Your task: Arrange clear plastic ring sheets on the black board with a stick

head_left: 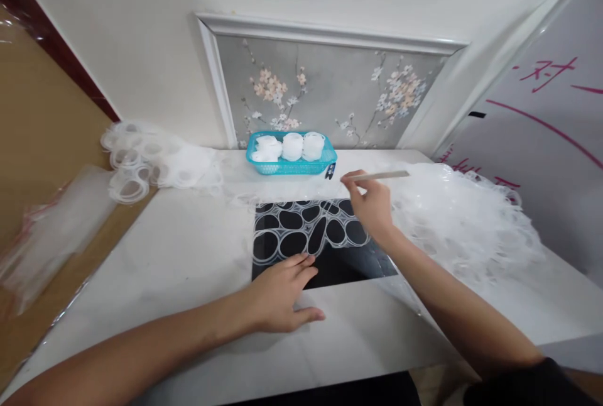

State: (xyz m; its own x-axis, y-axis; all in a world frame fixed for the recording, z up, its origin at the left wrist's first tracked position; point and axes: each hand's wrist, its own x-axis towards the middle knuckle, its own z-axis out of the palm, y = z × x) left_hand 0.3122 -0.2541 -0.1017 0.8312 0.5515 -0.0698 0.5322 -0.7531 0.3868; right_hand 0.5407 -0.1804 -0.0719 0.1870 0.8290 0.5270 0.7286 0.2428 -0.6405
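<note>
A clear plastic sheet punched with oval holes (306, 230) lies over a black mat (348, 264) on the white table. My left hand (282, 296) rests flat, fingers spread, with its fingertips on the sheet's near edge. My right hand (372, 205) hovers above the sheet's right side and grips a thin pale stick-like tool (381, 175) that points right.
A turquoise basket (292, 166) with stacks of white rings stands at the back by a floral wall panel. Loose plastic rings (136, 164) pile at the back left. A heap of punched plastic sheeting (461, 217) fills the right side. Clear bags (51, 230) lie at the left.
</note>
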